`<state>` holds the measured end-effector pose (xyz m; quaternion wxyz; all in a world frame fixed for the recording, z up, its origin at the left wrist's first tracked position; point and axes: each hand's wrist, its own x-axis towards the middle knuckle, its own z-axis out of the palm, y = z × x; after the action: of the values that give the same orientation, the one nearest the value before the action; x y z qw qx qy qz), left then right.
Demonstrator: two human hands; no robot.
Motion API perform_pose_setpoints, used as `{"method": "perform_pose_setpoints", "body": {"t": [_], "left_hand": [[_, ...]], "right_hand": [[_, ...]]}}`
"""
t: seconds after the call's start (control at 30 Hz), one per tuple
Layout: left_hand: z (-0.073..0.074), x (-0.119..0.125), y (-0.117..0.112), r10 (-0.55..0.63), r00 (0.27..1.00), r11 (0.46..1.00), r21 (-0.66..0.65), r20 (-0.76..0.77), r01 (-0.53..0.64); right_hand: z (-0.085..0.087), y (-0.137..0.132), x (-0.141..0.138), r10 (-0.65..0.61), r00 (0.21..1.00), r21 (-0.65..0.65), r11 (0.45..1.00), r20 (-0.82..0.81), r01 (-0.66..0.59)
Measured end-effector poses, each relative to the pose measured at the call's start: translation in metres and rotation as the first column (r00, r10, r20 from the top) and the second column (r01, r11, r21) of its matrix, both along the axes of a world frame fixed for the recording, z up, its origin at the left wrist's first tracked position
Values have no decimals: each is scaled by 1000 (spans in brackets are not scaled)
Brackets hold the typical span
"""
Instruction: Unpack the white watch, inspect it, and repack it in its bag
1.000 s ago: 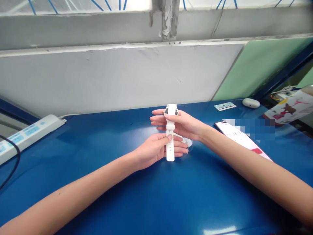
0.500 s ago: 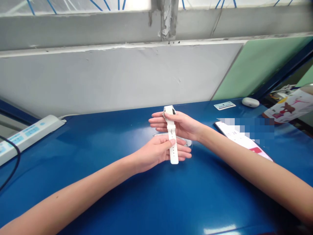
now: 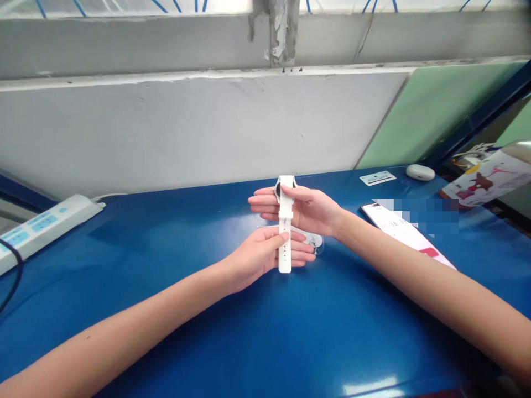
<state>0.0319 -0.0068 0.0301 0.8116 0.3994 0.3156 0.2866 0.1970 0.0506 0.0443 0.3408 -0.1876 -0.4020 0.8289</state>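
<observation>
A white wristwatch (image 3: pixel 285 213) hangs lengthwise between my two hands, above the blue table (image 3: pixel 232 342). My left hand (image 3: pixel 265 251) pinches the strap's lower end, the one with the row of holes, thumb on top and fingers stretched out beneath. At the watch's upper end my right hand (image 3: pixel 302 207) grips it near the round case, its thumb pressed on the strap and its fingers extended behind. The case is partly covered by strap and thumb. Behind my hands a clear, flat piece with a pale part (image 3: pixel 312 239) lies on the table, mostly hidden.
A white power strip (image 3: pixel 45 226) with a dark cable (image 3: pixel 17 271) is at the left. To the right lie a phone (image 3: pixel 409 232), partly blurred out, a card (image 3: pixel 377 178) and a white earbud case (image 3: pixel 420 172). A printed bottle-like container (image 3: pixel 489 179) stands beyond them.
Both hands still hold the watch, which has shifted slightly left in view and turned a little, showing more of the dark round case. The whole view has shifted slightly too.
</observation>
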Motion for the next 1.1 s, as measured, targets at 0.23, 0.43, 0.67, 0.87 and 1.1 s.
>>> {"method": "perform_pose_setpoints", "body": {"t": [0.23,0.43,0.67,0.87,1.1], "left_hand": [[5,-2,5,40,999,999,2,-17,-40],[12,-3,5,-19,999,1000,-20,43,19],[12,-5,8,58,997,997,54,49,-61],[13,-6,10,169,986,973,157,0,-166],[9,-6,15,131,990,980,160,-44,-122]], "right_hand": [[5,-2,0,-46,998,-6,999,-43,46],[12,4,6,-323,943,-118,942,-79,313],[13,13,9,-501,863,-223,851,-72,476],[8,5,2,-457,889,-30,889,-18,456],[6,-3,-2,-429,889,391,855,162,341]]}}
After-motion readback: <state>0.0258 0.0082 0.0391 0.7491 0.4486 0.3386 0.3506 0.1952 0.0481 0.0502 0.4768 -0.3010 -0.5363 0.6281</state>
